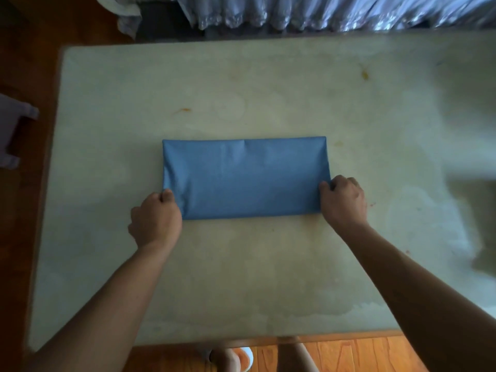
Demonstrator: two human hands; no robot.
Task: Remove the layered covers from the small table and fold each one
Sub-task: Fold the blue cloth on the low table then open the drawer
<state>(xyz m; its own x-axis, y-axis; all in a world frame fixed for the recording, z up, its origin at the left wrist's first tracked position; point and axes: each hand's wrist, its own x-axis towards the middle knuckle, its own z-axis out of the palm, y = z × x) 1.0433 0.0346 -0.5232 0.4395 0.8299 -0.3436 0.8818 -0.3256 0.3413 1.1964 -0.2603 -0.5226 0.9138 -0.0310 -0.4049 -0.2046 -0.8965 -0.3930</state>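
blue cover (pixel 245 178) folded flat on table (pixel 268 277) | left hand (pixel 155 218), right hand (pixel 345 202) both pinch near corners | risk: uneven lift skews layers; slack grip unfolds them

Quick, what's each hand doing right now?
Left hand: closed, pinching the near left corner of the folded blue cover.
Right hand: closed, pinching its near right corner.

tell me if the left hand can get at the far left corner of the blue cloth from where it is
Probably yes. The left hand already pinches the near left corner of the folded blue cloth, and the table beyond shows only bare surface along that edge, so nothing blocks a short reach forward.
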